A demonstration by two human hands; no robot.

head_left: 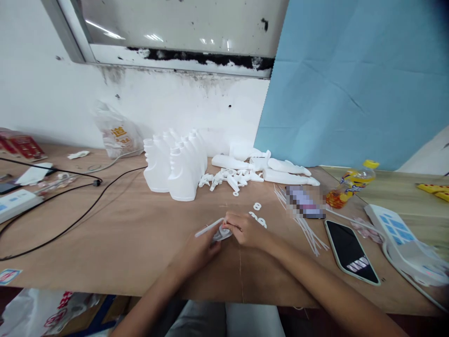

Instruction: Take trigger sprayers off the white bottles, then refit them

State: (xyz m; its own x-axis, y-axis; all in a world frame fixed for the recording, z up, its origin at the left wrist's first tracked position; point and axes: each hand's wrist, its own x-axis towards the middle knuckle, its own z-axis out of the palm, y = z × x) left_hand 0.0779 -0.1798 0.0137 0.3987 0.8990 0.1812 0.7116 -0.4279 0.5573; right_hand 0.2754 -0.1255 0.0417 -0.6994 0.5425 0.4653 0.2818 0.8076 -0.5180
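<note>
My left hand [203, 245] is closed around a white plastic spray head [221, 234], which the fingers partly cover. A thin white tube [209, 227] slants out from it over the left hand. My right hand [243, 229] pinches at the top of the spray head, near the tube's inner end; the exact contact is hidden. Just right of the right hand lie several white ring washers [257, 206]. A pile of white spray heads [231, 179] is beyond my hands. Loose thin tubes [307, 229] lie to the right.
White bottles [182, 175] stand upright in rows at the back; more white bottles [286, 177] lie on their sides beside them. To the right are a phone [351, 252], a pixelated phone [305, 202], a drink bottle [352, 185] and a power strip [396, 229]. Black cables [87, 213] cross the left.
</note>
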